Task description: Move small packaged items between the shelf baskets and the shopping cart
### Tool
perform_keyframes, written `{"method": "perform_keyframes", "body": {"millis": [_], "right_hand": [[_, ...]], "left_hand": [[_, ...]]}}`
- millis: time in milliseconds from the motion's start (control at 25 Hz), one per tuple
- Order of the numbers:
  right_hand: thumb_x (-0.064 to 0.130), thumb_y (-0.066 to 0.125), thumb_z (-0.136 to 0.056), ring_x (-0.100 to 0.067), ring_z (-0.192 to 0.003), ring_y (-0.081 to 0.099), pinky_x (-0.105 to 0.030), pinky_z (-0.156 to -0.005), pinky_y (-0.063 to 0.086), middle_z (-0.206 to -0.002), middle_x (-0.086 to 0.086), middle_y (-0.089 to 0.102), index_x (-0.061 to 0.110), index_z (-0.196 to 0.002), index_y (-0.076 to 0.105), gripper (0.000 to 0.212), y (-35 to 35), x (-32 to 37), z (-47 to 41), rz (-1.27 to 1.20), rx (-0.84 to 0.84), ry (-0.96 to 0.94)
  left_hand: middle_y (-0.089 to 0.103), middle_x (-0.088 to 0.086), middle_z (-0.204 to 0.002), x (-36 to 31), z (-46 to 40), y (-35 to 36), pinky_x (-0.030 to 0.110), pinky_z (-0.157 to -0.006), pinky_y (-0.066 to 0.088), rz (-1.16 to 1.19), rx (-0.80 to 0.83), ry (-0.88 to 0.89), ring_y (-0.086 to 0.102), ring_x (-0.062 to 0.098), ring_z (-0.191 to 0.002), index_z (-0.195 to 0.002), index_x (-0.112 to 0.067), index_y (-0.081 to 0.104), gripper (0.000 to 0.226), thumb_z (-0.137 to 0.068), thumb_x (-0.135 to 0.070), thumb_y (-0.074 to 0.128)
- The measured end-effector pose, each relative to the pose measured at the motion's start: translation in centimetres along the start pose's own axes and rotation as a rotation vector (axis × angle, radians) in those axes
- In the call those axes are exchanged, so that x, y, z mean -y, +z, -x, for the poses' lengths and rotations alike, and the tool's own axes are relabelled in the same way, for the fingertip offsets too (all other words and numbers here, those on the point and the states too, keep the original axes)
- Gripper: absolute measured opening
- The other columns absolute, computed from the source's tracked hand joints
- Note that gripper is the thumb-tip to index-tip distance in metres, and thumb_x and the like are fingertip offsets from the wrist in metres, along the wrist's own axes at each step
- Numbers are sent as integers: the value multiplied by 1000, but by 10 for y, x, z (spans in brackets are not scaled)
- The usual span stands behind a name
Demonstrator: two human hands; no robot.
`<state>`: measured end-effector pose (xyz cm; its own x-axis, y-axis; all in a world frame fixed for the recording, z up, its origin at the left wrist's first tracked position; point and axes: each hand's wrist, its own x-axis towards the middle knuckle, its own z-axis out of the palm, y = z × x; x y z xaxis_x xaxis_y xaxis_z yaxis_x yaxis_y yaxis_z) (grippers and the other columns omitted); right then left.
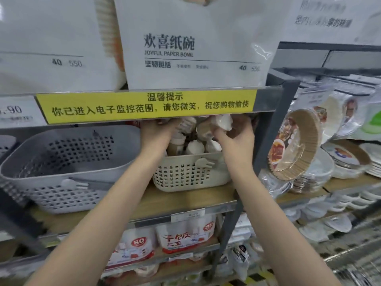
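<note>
Cream basket (186, 175): on the wooden shelf (191, 200), packed with small packaged items (193, 145), just beside the grey upright post (266, 137).
Left hand (157, 131): we reach over the basket's back; fingers hidden under the yellow sign (147, 105), so grip can't be told.
Right hand (235, 137): our fingers pinch a white packet (223, 121) above the basket.
Headroom: tight (the sign's edge sits just over both hands).
Grey basket (68, 168): left, near the cream one.
</note>
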<state>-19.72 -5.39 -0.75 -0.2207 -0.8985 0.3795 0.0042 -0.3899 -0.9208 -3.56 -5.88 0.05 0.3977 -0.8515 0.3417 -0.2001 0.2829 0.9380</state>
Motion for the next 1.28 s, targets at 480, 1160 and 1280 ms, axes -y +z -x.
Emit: {"method": "perform_keyframes", "body": {"millis": [480, 1160, 1280], "right_hand": [[4, 61, -86, -2, -64, 45, -3, -54, 33, -70, 10, 50, 23, -66, 45, 31, 30, -53, -92, 389, 180, -6], [16, 77, -72, -23, -92, 62, -40, -82, 52, -98, -8, 68, 10, -97, 66, 28, 41, -77, -108, 425, 368, 119], [16, 76, -76, -24, -96, 61, -38, -85, 50, -105, -10, 67, 9, -106, 65, 33, 40, -75, -107, 418, 393, 176]], "left_hand": [[57, -20, -87, 26, -36, 23, -8, -59, 31, -389, 273, 92, 47, -20, -71, -103, -20, 63, 22, -86, -33, 67], [65, 2, -106, 46, -49, 42, 28, -68, 35, -916, 355, 213, 58, 26, -101, -107, -16, 59, 43, -70, -31, 77], [66, 2, -104, 46, -52, 37, 28, -68, 36, -888, 423, 146, 59, 24, -96, -103, -14, 62, 36, -74, -28, 76]]}}
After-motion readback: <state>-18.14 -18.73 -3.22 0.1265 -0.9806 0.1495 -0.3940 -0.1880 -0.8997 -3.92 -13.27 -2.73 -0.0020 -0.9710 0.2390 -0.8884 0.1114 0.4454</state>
